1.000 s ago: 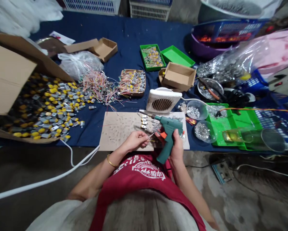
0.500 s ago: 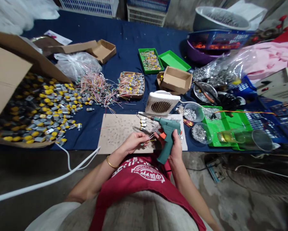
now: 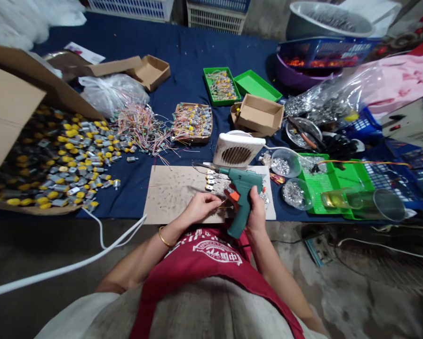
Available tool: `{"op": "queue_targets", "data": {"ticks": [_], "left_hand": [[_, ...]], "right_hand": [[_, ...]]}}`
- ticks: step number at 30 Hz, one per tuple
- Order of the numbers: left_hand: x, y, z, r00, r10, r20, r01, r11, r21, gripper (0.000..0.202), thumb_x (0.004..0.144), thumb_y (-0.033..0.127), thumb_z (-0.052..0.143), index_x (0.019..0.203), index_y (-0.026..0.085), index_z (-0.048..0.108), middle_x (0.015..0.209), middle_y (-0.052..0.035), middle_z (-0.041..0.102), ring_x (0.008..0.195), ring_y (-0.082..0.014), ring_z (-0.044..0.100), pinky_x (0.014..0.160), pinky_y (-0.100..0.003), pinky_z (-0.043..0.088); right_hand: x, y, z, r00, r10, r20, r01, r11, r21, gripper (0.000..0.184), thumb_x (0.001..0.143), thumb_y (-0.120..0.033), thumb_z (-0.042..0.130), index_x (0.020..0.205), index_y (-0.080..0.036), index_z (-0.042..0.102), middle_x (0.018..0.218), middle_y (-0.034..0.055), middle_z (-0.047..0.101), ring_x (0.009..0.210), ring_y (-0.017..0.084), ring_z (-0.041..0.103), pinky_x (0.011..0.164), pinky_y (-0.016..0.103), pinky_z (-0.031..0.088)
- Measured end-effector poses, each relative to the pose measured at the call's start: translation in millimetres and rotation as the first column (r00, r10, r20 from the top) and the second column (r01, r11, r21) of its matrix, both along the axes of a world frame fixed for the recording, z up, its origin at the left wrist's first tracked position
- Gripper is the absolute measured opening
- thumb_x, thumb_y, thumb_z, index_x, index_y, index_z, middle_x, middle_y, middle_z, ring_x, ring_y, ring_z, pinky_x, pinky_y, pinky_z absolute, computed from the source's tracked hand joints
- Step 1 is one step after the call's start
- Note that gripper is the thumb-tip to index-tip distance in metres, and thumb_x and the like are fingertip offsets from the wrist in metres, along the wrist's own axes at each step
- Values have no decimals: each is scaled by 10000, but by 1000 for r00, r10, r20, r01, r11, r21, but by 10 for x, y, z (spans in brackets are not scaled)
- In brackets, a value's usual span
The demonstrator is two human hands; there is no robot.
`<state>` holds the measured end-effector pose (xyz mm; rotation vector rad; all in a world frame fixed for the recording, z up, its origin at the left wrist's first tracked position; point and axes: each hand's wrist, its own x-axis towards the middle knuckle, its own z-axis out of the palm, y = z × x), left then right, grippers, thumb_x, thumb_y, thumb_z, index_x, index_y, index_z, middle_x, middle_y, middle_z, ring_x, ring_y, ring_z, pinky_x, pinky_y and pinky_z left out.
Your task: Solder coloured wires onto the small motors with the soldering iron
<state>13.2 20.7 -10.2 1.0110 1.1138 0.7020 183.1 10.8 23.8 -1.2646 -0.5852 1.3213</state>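
My right hand (image 3: 256, 209) is wrapped round the handle of a green soldering gun (image 3: 244, 197) with an orange trigger. Its thin metal tip points left, above a short row of small motors (image 3: 210, 180) lying on the cardboard sheet (image 3: 169, 193). My left hand (image 3: 202, 207) is closed in a pinch on thin wires (image 3: 225, 207), just left of the gun's trigger. The far ends of those wires are partly hidden by the gun and my right fingers.
Behind the gun stands a white vent fan (image 3: 238, 149). Loose motors (image 3: 80, 165) spill from a large carton on the left, near a heap of wires (image 3: 140, 127). Clear bowls of metal parts (image 3: 298, 194) and green trays (image 3: 315, 186) are on the right.
The soldering gun has shifted slightly left, its tip now reaching past the motor row. My left hand has moved a little right, nearer the gun, still pinching the wires.
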Motion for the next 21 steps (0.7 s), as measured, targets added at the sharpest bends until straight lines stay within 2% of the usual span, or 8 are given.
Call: {"op": "queue_targets", "data": {"ticks": [8, 11, 13, 16, 18, 21], "left_hand": [[-10, -17, 8, 997, 66, -32, -66, 998, 1, 372, 726, 479, 769, 828, 121, 758, 676, -24, 667, 595, -116, 536, 591, -249, 418], [28, 1, 25, 993, 108, -40, -107, 994, 20, 324, 723, 444, 771, 804, 132, 735, 722, -21, 681, 638, -117, 558, 630, -245, 439], [50, 24, 45, 993, 112, -36, -111, 994, 8, 278, 743, 411, 740, 767, 138, 688, 686, -3, 645, 609, -108, 545, 613, -239, 438], [89, 90, 75, 999, 27, -42, -29, 999, -37, 172, 769, 317, 672, 796, 148, 650, 656, 19, 603, 553, -99, 518, 557, -226, 418], [147, 158, 77, 993, -90, -76, 87, 995, -37, 130, 765, 246, 639, 848, 148, 663, 667, 18, 614, 555, -102, 526, 546, -219, 404], [311, 275, 38, 946, -250, -208, 254, 967, -8, 121, 793, 236, 612, 836, 147, 681, 612, 22, 600, 523, -112, 507, 533, -232, 373]], "right_hand": [[11, 25, -29, 998, -52, -34, 52, 999, -15, 550, 779, -702, 702, 1003, -199, 705, 866, 13, 767, 828, 213, 742, 747, 355, 628], [-28, 13, -13, 993, -55, -100, 51, 998, -42, 524, 763, -679, 731, 992, -208, 718, 892, 9, 773, 828, 208, 748, 779, 365, 637], [-22, -9, 35, 985, -67, -159, 56, 996, -72, 524, 720, -664, 778, 970, -207, 726, 904, 17, 780, 815, 215, 753, 781, 381, 647], [154, -104, 166, 980, -137, -141, 129, 989, -68, 541, 664, -649, 832, 947, -199, 735, 944, 42, 789, 821, 238, 762, 783, 417, 659], [392, -237, 262, 967, -255, -1, 255, 967, -18, 569, 662, -669, 827, 933, -178, 735, 927, 57, 787, 800, 243, 765, 762, 419, 665], [791, -540, 343, 885, -377, 274, 384, 923, 31, 605, 695, -677, 805, 932, -127, 722, 833, 90, 771, 643, 243, 741, 609, 412, 663]]}}
